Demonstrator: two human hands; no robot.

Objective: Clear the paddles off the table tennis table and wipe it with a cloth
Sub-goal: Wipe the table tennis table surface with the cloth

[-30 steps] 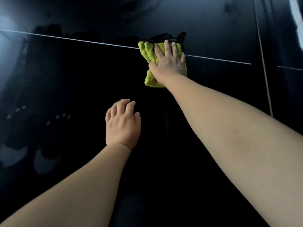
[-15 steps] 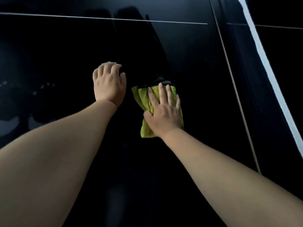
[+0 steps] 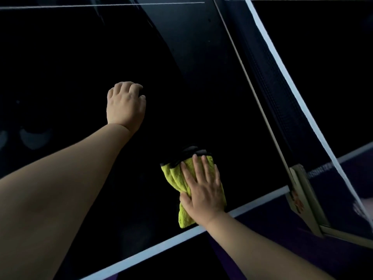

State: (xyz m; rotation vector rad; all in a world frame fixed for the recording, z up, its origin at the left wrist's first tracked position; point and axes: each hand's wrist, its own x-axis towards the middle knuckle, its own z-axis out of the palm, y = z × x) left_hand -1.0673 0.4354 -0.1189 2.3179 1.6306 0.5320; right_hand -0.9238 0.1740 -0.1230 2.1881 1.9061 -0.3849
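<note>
Because the lime cloth must rub flat against the dark bench, the right hand presses it down with straight, spread fingers just inside the near white edge, while the left hand, loosely curled and holding nothing, apparently props the reach farther in.

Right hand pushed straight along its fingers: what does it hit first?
Nothing, as far as shown: right hand and cloth face bare table, passing between the left hand and the net. Depth is unclear in the dark.
</note>
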